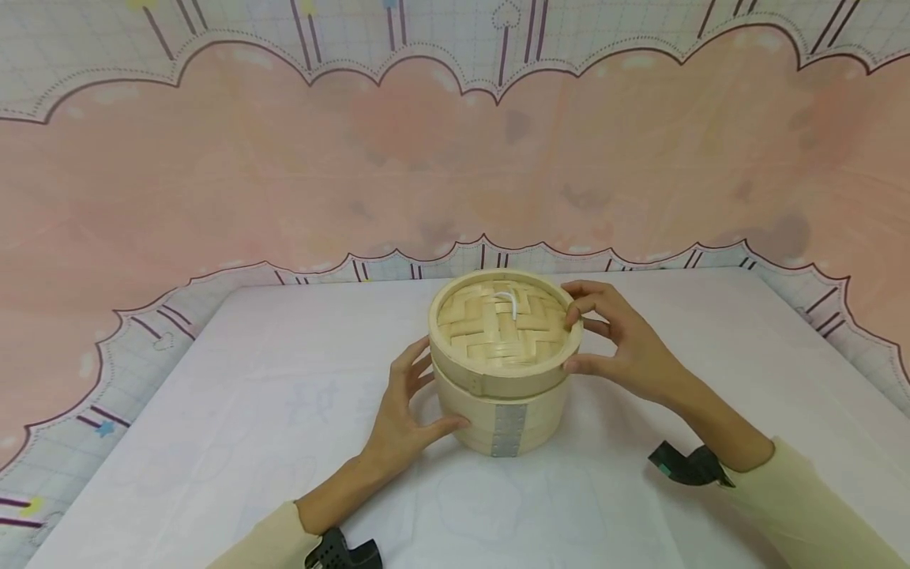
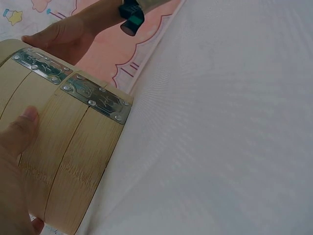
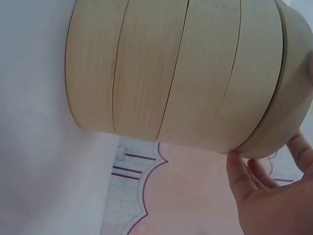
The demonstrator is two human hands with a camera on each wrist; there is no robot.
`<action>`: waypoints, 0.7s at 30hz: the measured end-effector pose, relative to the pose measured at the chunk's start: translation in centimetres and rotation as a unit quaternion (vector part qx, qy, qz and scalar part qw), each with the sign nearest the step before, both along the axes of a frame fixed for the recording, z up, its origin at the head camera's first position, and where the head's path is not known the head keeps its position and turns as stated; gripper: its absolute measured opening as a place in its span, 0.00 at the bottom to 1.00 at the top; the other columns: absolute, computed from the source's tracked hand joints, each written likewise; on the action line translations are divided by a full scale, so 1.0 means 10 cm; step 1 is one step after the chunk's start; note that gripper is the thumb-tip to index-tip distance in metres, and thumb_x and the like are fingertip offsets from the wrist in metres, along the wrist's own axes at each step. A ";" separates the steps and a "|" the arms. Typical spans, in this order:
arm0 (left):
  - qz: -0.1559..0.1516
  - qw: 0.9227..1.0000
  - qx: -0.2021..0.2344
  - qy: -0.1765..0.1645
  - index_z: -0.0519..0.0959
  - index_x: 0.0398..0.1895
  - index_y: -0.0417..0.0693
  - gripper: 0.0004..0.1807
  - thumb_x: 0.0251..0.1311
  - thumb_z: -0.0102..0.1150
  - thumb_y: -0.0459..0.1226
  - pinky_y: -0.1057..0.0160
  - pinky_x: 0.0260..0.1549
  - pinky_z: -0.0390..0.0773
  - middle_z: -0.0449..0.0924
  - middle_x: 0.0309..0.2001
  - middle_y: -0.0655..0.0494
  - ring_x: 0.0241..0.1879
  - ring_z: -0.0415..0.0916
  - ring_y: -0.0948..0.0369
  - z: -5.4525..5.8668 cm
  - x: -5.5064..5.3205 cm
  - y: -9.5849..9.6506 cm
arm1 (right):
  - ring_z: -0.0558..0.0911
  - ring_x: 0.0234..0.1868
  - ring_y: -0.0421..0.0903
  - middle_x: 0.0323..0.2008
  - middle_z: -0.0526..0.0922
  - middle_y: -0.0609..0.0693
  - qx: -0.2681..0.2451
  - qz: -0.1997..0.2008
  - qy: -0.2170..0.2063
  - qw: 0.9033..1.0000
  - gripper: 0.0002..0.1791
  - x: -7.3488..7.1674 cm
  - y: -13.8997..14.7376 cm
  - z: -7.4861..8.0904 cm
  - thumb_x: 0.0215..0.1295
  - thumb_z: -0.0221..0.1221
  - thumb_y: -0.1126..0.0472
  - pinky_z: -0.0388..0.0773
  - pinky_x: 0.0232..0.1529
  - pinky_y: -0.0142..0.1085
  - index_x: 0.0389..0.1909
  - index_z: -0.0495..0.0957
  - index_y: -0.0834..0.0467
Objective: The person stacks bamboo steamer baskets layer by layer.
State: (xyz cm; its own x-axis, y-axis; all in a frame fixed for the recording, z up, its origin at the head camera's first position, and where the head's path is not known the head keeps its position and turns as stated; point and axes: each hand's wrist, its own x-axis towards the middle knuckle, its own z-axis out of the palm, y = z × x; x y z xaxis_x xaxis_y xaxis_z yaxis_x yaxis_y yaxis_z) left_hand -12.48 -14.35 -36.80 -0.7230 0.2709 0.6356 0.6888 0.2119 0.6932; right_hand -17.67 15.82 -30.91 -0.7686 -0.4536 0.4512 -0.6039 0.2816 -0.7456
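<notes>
A round bamboo steamer (image 1: 522,423) stands upright on the white-covered table, its woven lid (image 1: 469,324) on top with a small white loop at the centre. Riveted metal plates (image 2: 95,98) cross the seams on its side. My left hand (image 1: 401,415) grips the body from the left, thumb on the near side and fingers round the back. On the other side my right hand (image 1: 629,344) holds the lid's rim between thumb and fingers. In the right wrist view, fingertips (image 3: 237,164) touch near the seam below the lid. The steamer's inside is hidden.
A white cloth (image 1: 284,395) covers the table. Behind it hangs a pink and white patterned backdrop (image 1: 320,174) with scalloped edges. Dark camera mounts (image 1: 688,465) sit at both wrists, close to the table surface.
</notes>
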 end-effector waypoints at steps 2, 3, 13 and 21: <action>0.000 1.000 -0.001 0.001 0.48 0.68 0.32 0.59 0.32 0.76 0.20 0.49 0.58 0.71 0.55 0.69 0.40 0.64 0.61 0.41 0.01 0.00 0.00 | 0.62 0.65 0.51 0.65 0.62 0.53 0.001 0.011 -0.001 1.000 0.23 -0.02 0.02 0.00 0.47 0.73 0.69 0.70 0.61 0.33 0.42 0.72 0.57; 0.001 1.000 -0.001 0.001 0.48 0.68 0.32 0.59 0.32 0.76 0.20 0.49 0.58 0.71 0.55 0.68 0.40 0.64 0.61 0.41 0.01 0.00 0.00 | 0.62 0.65 0.51 0.65 0.62 0.53 0.002 0.014 -0.001 1.000 0.23 -0.03 0.02 0.00 0.47 0.72 0.69 0.69 0.61 0.32 0.42 0.72 0.56; 0.001 1.000 0.001 0.000 0.48 0.67 0.29 0.58 0.32 0.76 0.19 0.49 0.58 0.71 0.56 0.68 0.39 0.63 0.61 0.40 0.05 -0.01 0.01 | 0.63 0.65 0.49 0.65 0.63 0.50 0.018 0.002 -0.007 1.000 0.24 -0.04 0.01 0.03 0.45 0.74 0.67 0.68 0.62 0.49 0.40 0.71 0.54; -0.007 1.000 0.007 0.000 0.47 0.70 0.35 0.61 0.31 0.78 0.22 0.51 0.59 0.71 0.54 0.70 0.45 0.64 0.60 0.42 -0.10 -0.12 -0.04 | 0.62 0.67 0.51 0.66 0.61 0.52 0.019 0.004 -0.012 1.000 0.25 -0.02 -0.01 0.06 0.45 0.74 0.67 0.66 0.63 0.51 0.40 0.70 0.55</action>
State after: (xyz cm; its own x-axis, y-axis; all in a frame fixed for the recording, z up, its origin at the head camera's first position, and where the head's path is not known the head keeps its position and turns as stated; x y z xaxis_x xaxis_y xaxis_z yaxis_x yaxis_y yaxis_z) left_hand -13.72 -14.75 -37.78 -0.7186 0.2718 0.6401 0.6923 0.1922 0.6955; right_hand -17.88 15.74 -30.34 -0.7757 -0.4761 0.4143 -0.5876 0.3051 -0.7494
